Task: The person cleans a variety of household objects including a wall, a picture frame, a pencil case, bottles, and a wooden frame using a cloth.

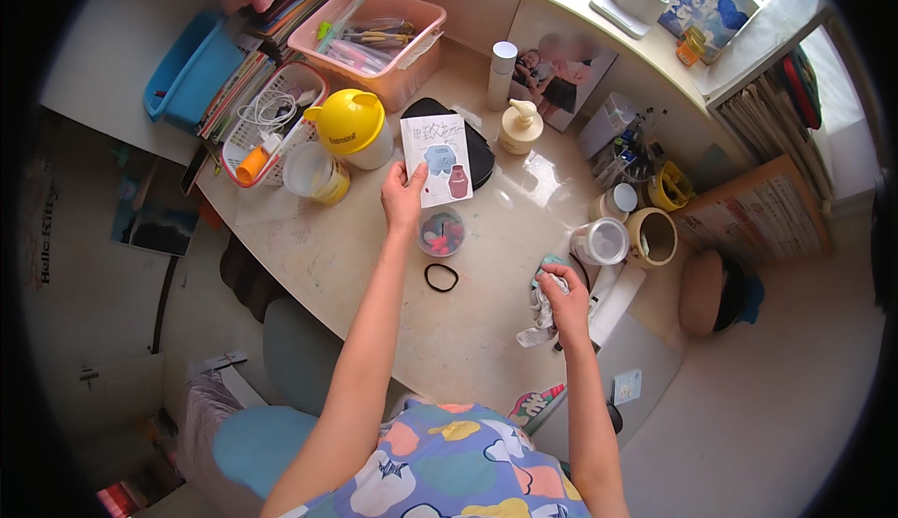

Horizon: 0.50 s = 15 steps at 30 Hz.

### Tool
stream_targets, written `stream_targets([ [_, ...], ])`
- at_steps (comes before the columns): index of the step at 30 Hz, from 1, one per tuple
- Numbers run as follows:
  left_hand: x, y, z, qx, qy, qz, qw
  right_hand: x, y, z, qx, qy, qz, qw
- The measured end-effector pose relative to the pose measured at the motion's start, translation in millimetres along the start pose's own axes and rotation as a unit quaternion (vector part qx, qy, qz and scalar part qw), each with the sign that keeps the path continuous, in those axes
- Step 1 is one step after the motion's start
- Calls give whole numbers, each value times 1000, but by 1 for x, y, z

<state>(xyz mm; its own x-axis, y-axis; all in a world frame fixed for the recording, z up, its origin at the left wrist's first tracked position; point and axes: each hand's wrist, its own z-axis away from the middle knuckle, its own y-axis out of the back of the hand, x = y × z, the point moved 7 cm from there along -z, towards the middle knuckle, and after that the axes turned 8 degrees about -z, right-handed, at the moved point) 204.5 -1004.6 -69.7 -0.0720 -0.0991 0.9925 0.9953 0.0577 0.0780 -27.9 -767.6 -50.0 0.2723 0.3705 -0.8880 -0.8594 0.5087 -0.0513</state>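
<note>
My left hand (405, 199) grips the lower left corner of a small white booklet (438, 164) with drawn pictures and handwriting on its cover. Behind the booklet lies a black zip case (481, 157). Just below is a round clear container (441, 232) with red and dark bits in it, and below that a black hair tie (441, 277). My right hand (567, 300) pinches a crumpled white and grey cloth (540, 318) at the right of the desk. A teal piece (554, 261) shows beside its fingertips.
On the left stand a yellow-lidded container (349, 125), a clear tub (316, 173), a white basket with cables (238, 132) and a pink bin of pens (414, 80). A pump bottle (521, 129) stands behind. Jars (600, 241) and a ceramic pot (652, 237) are near my right hand.
</note>
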Motion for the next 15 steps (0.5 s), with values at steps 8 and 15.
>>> stream_targets([
  [8, 34, -99, 123, -239, 139, 212, 937, -47, 7, 30, -79, 81, -59, 992],
  [15, 118, -160, 184, -341, 29, 139, 929, -73, 79, 63, 59, 135, -116, 982],
])
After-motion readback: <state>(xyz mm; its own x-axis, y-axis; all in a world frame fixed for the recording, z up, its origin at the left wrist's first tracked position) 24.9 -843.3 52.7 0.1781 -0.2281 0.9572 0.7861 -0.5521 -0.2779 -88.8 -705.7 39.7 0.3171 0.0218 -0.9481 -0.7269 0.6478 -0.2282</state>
